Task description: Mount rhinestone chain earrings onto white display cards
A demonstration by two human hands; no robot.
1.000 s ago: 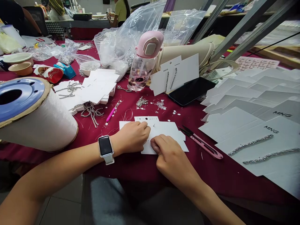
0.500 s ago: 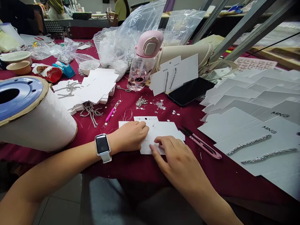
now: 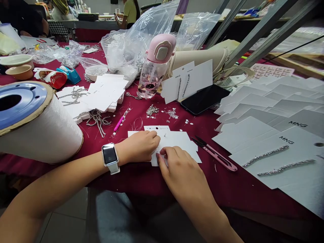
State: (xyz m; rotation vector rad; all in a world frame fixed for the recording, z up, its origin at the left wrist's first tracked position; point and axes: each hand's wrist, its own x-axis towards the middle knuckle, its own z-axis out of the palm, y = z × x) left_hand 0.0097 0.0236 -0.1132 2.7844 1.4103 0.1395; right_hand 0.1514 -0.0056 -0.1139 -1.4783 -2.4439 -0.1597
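Head view: the white card (image 3: 178,139) being worked on lies flat at the near middle of the maroon tablecloth (image 3: 141,182), with a small metal post (image 3: 164,135) standing up from it. The left hand (image 3: 145,145) rests curled on the card's left part, its fingers bent inward; whether it pinches anything beneath cannot be told. The right hand (image 3: 181,168) is at the near edge, thumb and forefinger narrowly apart, and any small piece between them is hidden.

This card looks partway through. At the right, the nearest MNG card (image 3: 263,136) bears two silver chain strands, and the propped card (image 3: 204,76) in the middle carries a similar pair, so both seem finished. Work left may include the loose rhinestone chains (image 3: 97,121) at the left, beside a stack of cards (image 3: 108,91), and the heap of small metal pieces (image 3: 153,110) just beyond the card.

Among the containers, the large plastic bag (image 3: 115,49) at the far middle holds whitish and silvery pieces, and the smaller bag (image 3: 70,63) to its left holds silver ones. The clear bottle (image 3: 151,79) has a straw inside; its liquid level is uncertain. What the tan bowl (image 3: 19,72) at the far left contains cannot be seen.
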